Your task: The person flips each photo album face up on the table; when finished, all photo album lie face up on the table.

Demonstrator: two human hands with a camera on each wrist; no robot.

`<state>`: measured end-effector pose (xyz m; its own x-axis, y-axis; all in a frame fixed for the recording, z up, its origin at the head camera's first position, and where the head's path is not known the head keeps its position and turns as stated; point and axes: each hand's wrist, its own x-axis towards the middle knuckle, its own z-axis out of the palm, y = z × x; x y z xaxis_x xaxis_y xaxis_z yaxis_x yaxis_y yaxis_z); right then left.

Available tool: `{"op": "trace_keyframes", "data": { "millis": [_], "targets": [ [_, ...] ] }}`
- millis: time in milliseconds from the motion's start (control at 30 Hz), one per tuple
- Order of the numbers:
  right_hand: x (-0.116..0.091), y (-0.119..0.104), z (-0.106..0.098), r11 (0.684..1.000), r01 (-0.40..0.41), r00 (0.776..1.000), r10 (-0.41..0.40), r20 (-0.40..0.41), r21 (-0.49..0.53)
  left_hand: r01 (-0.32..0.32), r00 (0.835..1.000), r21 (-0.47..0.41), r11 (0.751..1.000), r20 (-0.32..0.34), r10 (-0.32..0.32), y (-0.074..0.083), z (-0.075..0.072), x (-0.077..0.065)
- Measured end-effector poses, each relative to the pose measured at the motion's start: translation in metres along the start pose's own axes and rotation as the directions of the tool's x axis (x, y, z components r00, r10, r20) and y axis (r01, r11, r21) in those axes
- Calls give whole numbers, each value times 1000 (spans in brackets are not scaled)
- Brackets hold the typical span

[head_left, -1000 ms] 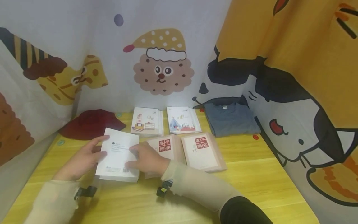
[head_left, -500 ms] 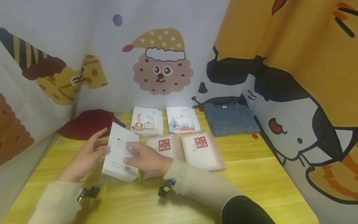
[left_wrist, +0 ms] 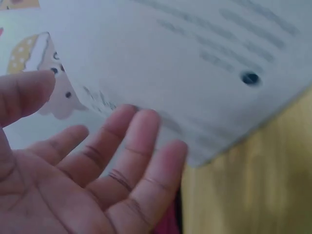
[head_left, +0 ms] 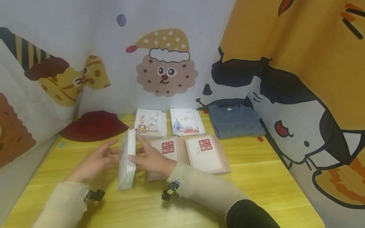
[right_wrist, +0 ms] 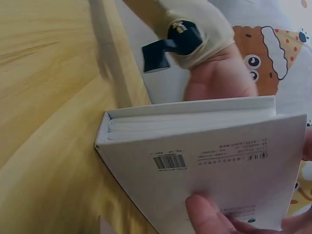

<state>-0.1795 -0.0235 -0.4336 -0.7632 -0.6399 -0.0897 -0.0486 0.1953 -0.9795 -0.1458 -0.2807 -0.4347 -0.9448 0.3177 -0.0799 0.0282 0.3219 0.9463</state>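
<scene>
Yellow wood-grain counter [head_left: 271,180] runs beneath a white rectangular paper book [head_left: 126,169]; right hand [head_left: 154,161] pinches its right side, left hand [head_left: 97,161] spreads beside its left.

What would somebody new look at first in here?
Probably the big cookie face in a spotted yellow cap, on the pale cloth behind the table. Next, maybe the white book, left of centre in the head view, between the left hand and the right hand. The dark red hat at the table's back left might stand out too.
</scene>
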Motion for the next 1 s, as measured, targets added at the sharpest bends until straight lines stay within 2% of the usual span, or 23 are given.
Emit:
{"op": "trace_keyframes", "data": {
  "millis": [200,333,433,600,833,1000],
  "targets": [
    [1,0,-3,1000,-6,1000,6,-14,-26,65,998,98,993,12,-67,-18,-4,0],
    [3,0,-6,990,-8,999,2,-43,-138,102,994,152,983,32,-108,-24,-7,-3],
    [5,1,-6,976,-13,999,2,-52,-217,135,987,126,983,74,-145,-25,-8,-4],
    [4,3,-5,976,-31,999,27,-22,-217,199,971,81,977,116,-207,-23,-5,-3],
    [7,3,-6,972,-12,1000,17,17,-235,192,972,171,966,102,-211,-21,-3,-4],
    [10,7,-6,970,-3,999,13,38,-245,180,977,194,964,76,-197,-21,-2,-5]
  ]
}}
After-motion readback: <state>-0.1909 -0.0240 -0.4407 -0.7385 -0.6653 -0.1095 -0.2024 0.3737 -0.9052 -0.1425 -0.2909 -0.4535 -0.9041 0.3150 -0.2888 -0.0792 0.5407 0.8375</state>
